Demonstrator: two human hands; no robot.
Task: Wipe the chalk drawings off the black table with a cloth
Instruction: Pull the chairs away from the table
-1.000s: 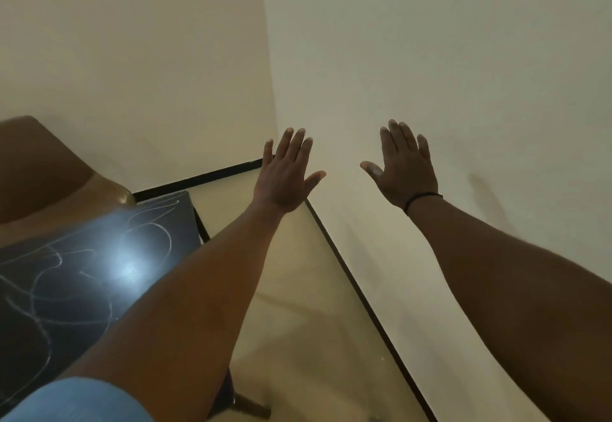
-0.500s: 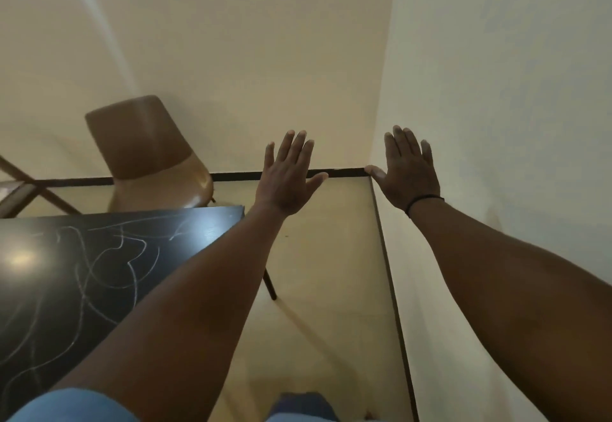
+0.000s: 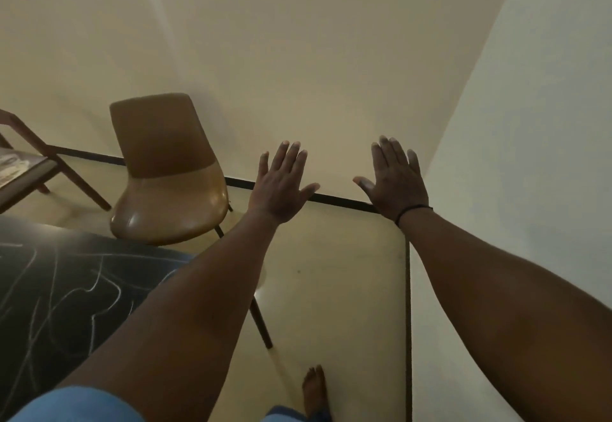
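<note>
Walls (image 3: 331, 57) take up most of the view, cream coloured, meeting in a corner on the right with a dark baseboard (image 3: 341, 201) running along the bottom. Floor (image 3: 331, 289) below is a pale yellowish tone.

Next biggest is the black table (image 3: 66, 289) down in the lower left, and it's covered in white chalk drawings (image 3: 99, 284), loopy scribbled lines all over the part you can see. The left forearm crosses over its right corner. I can't spot a cloth anywhere in the shot.

Behind the table sits a brown chair (image 3: 169, 173) with a moulded seat and thin dark legs, and at the far left edge there's a bit of wooden furniture (image 3: 29, 163) with something pale lying on it, too blurry to tell what.

Both arms are stretched out forward. The left hand (image 3: 281, 186) is held up flat, fingers straight and spread, holding nothing, well beyond and to the right of the table. The right hand (image 3: 395, 183) is the same, flat with empty fingers, even further from the table, with a thin black band (image 3: 414, 211) at the wrist.

Bare foot (image 3: 314, 388) shows at the bottom, on the floor.
</note>
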